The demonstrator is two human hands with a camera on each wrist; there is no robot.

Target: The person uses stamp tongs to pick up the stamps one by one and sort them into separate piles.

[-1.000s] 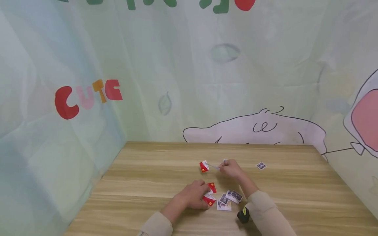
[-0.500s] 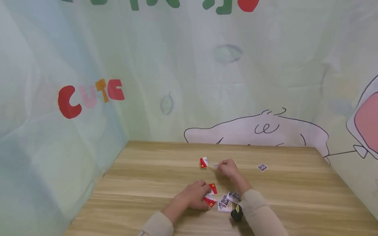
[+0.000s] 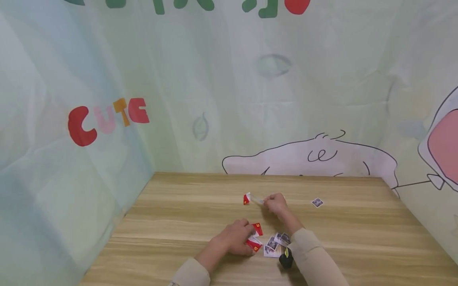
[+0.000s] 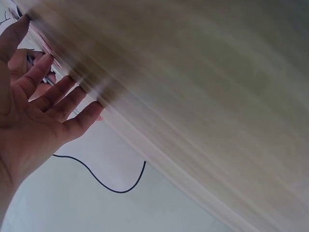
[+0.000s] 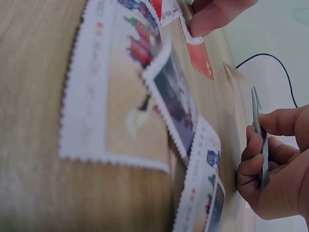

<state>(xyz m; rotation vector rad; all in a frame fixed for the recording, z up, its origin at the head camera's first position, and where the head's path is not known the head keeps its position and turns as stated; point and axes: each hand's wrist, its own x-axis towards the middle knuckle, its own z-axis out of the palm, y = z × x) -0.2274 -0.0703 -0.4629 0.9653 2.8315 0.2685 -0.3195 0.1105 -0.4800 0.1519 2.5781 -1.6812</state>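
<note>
My right hand (image 3: 276,203) pinches metal tweezers (image 5: 264,164) between thumb and curled fingers. Their tips point left, right at the edge of a small red-and-white stamp (image 3: 247,199), which looks tilted and narrow in the head view. Nearer the body, my left hand (image 3: 237,237) rests on the table with its fingers extended. In the right wrist view one of its fingertips (image 5: 212,19) touches a red-and-white stamp (image 5: 199,58). Two red-and-white stamps show by that hand, an upper stamp (image 3: 258,228) and a lower stamp (image 3: 255,247), partly hidden under its fingers.
Several overlapping picture stamps (image 3: 270,251) lie between the forearms. One dark picture stamp (image 3: 317,202) lies alone farther right. A black object with a yellow mark (image 3: 286,259) is at the right cuff. A printed cloth backdrop (image 3: 186,139) borders the wooden table (image 3: 171,206).
My right hand has shifted slightly left with the tweezers. The far red-and-white stamp has turned and now looks narrower. The left hand has stayed put.
</note>
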